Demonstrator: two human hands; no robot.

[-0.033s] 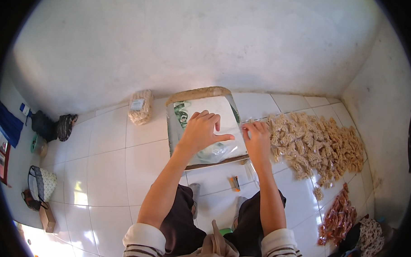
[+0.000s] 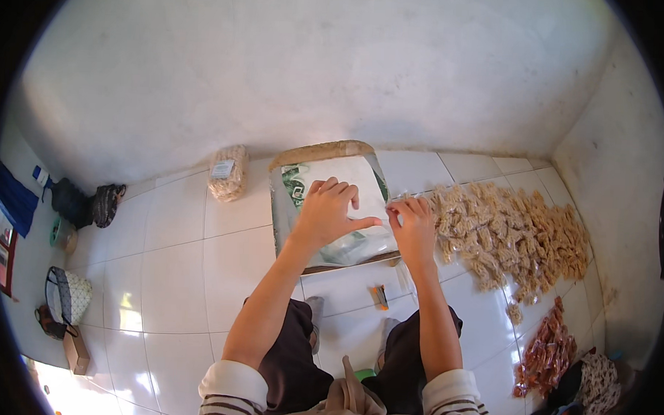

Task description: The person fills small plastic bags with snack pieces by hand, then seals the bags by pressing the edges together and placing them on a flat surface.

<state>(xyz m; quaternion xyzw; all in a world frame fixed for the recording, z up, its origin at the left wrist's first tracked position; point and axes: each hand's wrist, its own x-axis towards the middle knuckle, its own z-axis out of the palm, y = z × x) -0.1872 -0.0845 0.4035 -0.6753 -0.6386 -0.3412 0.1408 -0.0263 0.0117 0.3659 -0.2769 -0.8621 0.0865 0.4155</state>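
Step in hand, as judged: clear plastic film (image 2: 345,246) being handled over low sheet-covered stand (image 2: 352,147), where film lies; left hand (image 2: 327,213) held open above it, thumb spread wide from curled fingers, nothing visibly gripped; right hand (image 2: 417,229) nearly closed at thumb and fingertips, film possibly pinched, cannot be told; tan bundles (image 2: 507,228) heaped just beside; next move seems to call for film edge being gripped by both hands.
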